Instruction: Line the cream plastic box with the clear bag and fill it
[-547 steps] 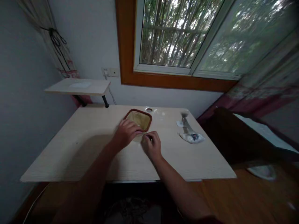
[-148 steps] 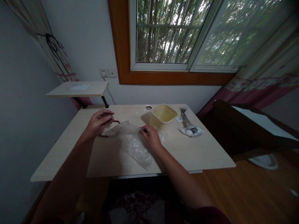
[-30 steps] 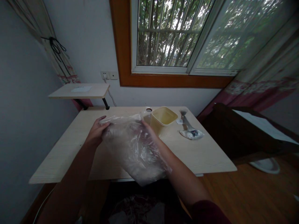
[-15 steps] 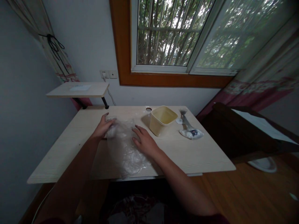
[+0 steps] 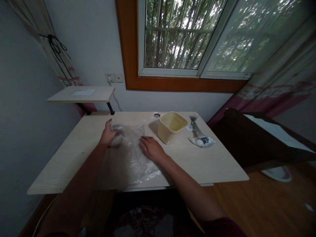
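A clear plastic bag (image 5: 130, 154) lies flat on the pale wooden table (image 5: 74, 154), reaching from mid-table toward the near edge. My left hand (image 5: 108, 134) rests on the bag's far left corner, fingers curled over the plastic. My right hand (image 5: 151, 148) lies flat on the bag's right side, fingers stretched out and pressing it down. A yellow open-topped plastic container (image 5: 170, 126) stands just beyond my right hand.
A crumpled white wrapper with a dark utensil (image 5: 201, 138) lies right of the container. A small raised shelf (image 5: 81, 93) sits at the table's back left. A cable hole (image 5: 157, 115) is near the back edge. Dark furniture (image 5: 259, 141) stands at the right.
The bag, held up in both hands a second ago, now lies spread on the table. Both hands have come down onto it; the right hand has flattened out.
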{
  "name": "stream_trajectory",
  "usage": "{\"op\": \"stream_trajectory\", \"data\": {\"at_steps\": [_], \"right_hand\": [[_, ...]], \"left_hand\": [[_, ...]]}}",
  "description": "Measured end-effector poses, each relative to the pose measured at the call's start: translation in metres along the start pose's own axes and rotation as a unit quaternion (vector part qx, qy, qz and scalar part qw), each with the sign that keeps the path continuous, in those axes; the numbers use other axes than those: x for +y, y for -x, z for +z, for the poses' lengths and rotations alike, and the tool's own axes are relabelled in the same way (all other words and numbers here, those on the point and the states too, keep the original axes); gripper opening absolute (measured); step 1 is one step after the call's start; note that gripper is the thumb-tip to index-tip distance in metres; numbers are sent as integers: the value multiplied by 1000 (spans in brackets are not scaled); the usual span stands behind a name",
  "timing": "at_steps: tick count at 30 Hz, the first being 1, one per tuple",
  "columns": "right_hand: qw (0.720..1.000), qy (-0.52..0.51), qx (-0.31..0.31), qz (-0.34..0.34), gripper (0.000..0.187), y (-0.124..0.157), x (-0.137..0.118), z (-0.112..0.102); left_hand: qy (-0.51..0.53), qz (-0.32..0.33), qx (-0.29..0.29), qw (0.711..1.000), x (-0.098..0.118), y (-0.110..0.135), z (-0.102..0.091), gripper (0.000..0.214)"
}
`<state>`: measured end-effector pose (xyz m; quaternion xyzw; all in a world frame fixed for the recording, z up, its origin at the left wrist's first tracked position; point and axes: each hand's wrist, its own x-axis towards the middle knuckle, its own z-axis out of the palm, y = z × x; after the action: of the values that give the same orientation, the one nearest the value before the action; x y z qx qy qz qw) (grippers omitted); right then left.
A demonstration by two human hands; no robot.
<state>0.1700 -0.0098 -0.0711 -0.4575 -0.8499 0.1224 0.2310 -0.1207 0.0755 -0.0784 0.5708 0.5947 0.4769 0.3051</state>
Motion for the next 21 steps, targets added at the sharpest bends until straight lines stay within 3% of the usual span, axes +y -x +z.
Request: {"op": "stream_trajectory", "data": {"at_steps": [3, 6, 9, 13, 17, 21], "right_hand": [[1000, 15, 14, -2, 38, -21, -3, 8], [999, 34, 10, 7, 38, -45, -2, 21], [997, 69, -18, 28, 39, -66, 2, 36], [992, 110, -26, 59, 49, -83, 9, 50], [987, 120, 1, 109, 58, -89, 16, 57], [981, 127, 39, 142, 55, -92, 21, 58]], "left_hand": [[-153, 83, 75, 982, 3, 1, -5, 79], [-238, 180, 85, 951, 11, 8, -1, 63], [-293, 223, -5, 930, 15, 13, 11, 37], [-322, 233, -125, 909, 5, 20, 35, 37], [-322, 243, -139, 904, -10, 31, 54, 44], [-343, 244, -138, 896, -16, 36, 56, 43]]}}
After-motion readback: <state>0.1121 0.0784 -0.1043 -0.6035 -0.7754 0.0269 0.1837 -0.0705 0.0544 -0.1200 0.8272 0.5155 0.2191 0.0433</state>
